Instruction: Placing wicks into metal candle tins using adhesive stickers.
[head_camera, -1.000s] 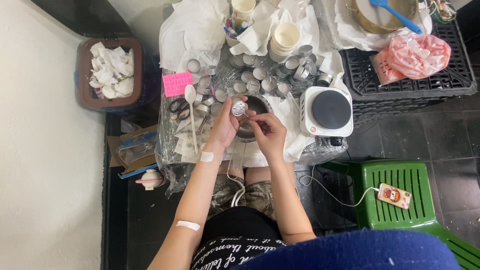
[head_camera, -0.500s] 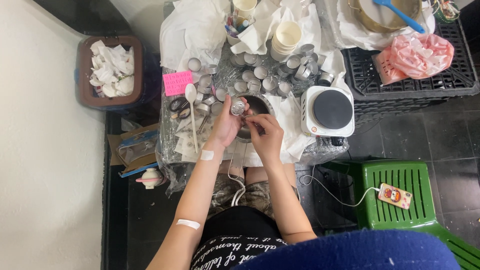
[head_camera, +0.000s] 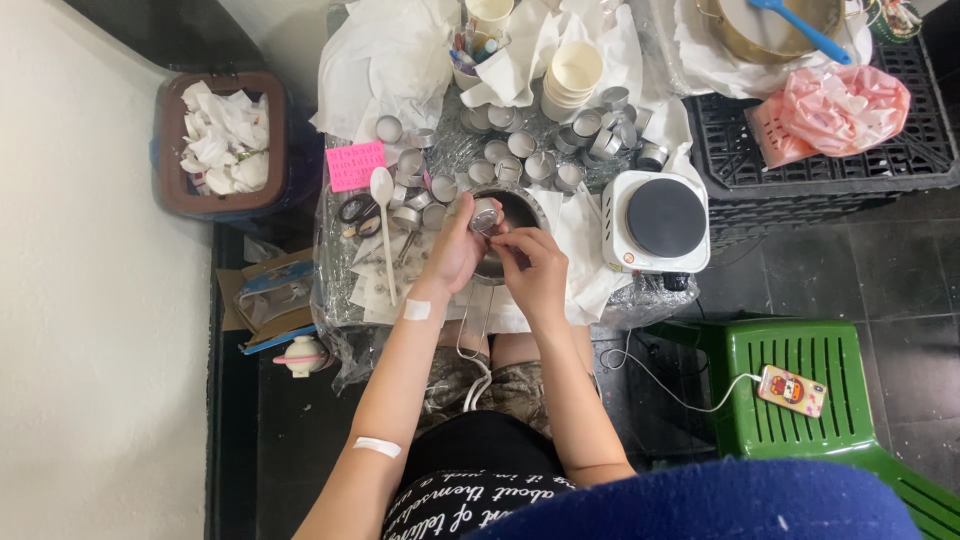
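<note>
- Silvery small metal cup (head_camera: 485, 214) being gripped in left hand (head_camera: 455, 250), raised over dark metal pot (head_camera: 515, 215) on worktop (head_camera: 600, 290).
- Right hand (head_camera: 535, 270) pinching at cup's rim, fingers closed.
- More empty metal cups (head_camera: 520, 160) lying behind pot.
- White hot plate (head_camera: 660, 220) sitting just right of pot.
- White spoon (head_camera: 382, 215) lying to the left.

Both forearms reached forward from the lower frame, converging at centre. Left hand (head_camera: 455, 250) was raised, fingers curled in a pinch grip at the fingertips, thumb side toward the right hand. Right hand (head_camera: 535, 270) sat just beside it, fingers bent inward, tips touching the same point. 2 adhesive strips showed on the left forearm.
</note>
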